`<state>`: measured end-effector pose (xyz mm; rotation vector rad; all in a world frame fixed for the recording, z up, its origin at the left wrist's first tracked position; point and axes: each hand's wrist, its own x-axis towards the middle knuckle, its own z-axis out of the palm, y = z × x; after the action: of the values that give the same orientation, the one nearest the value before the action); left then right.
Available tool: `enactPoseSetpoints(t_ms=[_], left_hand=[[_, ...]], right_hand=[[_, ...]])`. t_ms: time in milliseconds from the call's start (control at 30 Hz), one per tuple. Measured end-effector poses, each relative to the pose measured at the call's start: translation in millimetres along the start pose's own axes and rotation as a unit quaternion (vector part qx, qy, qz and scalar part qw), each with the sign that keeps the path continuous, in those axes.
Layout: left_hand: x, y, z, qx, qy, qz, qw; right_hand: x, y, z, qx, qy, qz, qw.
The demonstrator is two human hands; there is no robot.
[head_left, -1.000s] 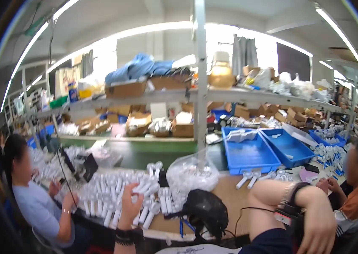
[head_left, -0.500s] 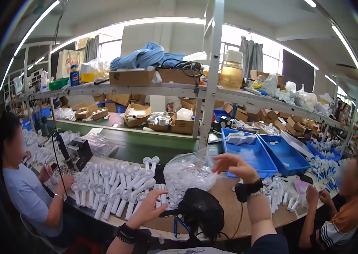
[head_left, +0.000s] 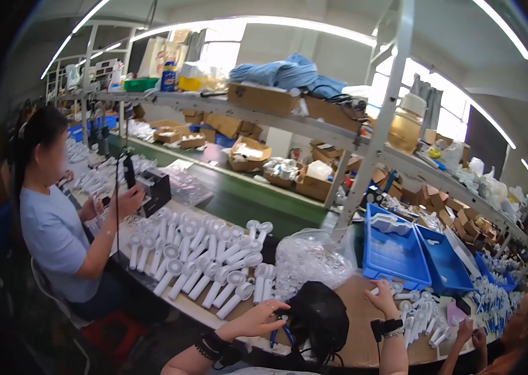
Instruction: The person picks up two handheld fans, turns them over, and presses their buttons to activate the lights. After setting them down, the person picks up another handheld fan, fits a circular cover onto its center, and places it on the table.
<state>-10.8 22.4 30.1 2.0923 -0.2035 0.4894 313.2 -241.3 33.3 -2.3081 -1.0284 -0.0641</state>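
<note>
My left hand (head_left: 259,320) hovers beside a black cloth or mesh bundle (head_left: 319,315), fingers stretched out and holding nothing. Its fingertips come near the bundle's left edge, but I cannot tell if they touch. Blue-handled pliers (head_left: 287,334) lie partly hidden under the bundle. Further right, my right hand (head_left: 385,301) is bent over the brown table mat at the near end of the blue trays. A small whitish bit shows at its fingertips, too small to name. Several white handheld fans (head_left: 214,284) lie in rows left of the clear plastic bag (head_left: 314,256) of small parts.
Two blue trays (head_left: 395,250) stand at the right, beside more white fans (head_left: 425,319). A co-worker (head_left: 67,212) sits at the left, another (head_left: 523,325) at the right. Behind runs a green conveyor belt (head_left: 245,203), below a loaded metal shelf (head_left: 208,103).
The view has turned left and tilted. My right hand has moved from beside the plastic bag to the mat near the trays. My left hand has come closer to the black bundle.
</note>
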Motion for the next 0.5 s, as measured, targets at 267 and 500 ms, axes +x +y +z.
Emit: enactPoseSetpoints(t_ms=[267, 500], left_hand=[[-13, -13, 0, 0.018, 0.021, 0.017, 0.999], [-41, -14, 1, 0.009, 0.031, -0.023, 0.999]], right_hand=[[-34, 100, 54, -0.210, 0.112, 0.172, 0.956], [-31, 93, 48, -0.169, 0.085, 0.173, 0.967]])
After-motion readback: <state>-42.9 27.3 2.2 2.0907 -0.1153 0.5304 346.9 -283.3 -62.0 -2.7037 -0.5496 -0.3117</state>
